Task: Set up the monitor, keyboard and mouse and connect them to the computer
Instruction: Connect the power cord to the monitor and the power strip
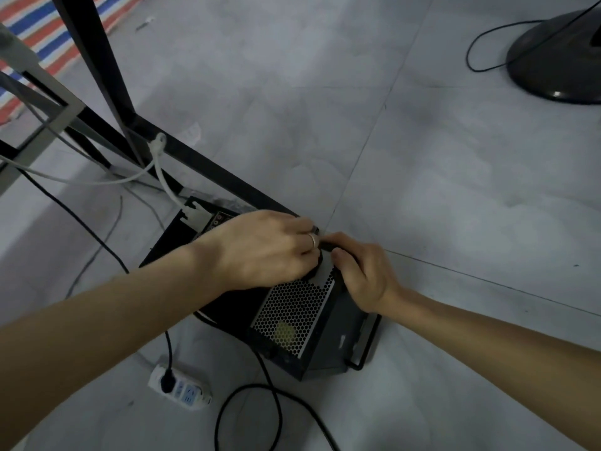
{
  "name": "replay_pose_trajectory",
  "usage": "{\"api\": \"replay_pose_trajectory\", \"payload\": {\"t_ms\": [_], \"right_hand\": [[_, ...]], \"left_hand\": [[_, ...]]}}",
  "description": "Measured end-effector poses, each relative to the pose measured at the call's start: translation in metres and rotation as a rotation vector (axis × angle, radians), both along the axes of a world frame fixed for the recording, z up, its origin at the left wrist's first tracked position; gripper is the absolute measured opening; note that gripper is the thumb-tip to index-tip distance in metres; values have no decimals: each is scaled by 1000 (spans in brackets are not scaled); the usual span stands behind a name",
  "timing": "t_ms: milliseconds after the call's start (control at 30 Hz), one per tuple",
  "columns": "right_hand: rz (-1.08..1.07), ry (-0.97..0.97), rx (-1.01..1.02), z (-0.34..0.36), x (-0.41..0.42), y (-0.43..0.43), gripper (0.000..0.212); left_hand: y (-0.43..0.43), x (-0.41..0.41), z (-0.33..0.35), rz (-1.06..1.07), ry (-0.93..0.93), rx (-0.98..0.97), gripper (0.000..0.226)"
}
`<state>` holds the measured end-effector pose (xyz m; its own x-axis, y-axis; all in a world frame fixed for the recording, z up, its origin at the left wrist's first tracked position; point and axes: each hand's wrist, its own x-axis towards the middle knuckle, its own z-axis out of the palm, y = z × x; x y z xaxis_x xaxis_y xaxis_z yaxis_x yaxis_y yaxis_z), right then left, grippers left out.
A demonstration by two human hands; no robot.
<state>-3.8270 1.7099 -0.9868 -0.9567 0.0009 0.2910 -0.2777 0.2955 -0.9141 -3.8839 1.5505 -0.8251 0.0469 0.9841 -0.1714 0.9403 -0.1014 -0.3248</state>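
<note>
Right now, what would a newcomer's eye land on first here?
At centre, the left hand rests on a black metal computer case lying on the grey floor, while the right hand pinches a black plug at its edge. A white power strip lies lower left.

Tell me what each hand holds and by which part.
The right hand pinches a black plug by its body, against the computer rear panel. The left hand curls its fingers beside it; what they grip is hidden.
</note>
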Motion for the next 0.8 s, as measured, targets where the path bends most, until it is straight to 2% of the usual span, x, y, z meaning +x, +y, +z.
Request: {"api": "replay_pose_trajectory", "payload": {"t_ms": [133, 200, 333, 433, 533, 700, 800], "right_hand": [[-9, -47, -3, 2, 0, 0, 42], [-21, -78, 0, 3, 2, -1, 41], [-51, -70, 14, 3, 7, -1, 41], [-91, -66, 8, 4, 11, -3, 43], [-107, -47, 26, 2, 12, -4, 42], [-111, -27, 48, -2, 7, -2, 40], [-124, -18, 31, -3, 9, -3, 40]], "left_hand": [[-5, -5, 1, 112, 5, -21, 28], [-5, -3, 5, 211, -50, -51, 21], [-4, 7, 11, 604, -245, 73, 31], [-6, 5, 14, 870, -300, 65, 33], [-10, 3, 12, 918, -306, 64, 35], [-11, 19, 4, 898, -338, 224, 29], [-5, 15, 2, 956, -344, 194, 30]]}}
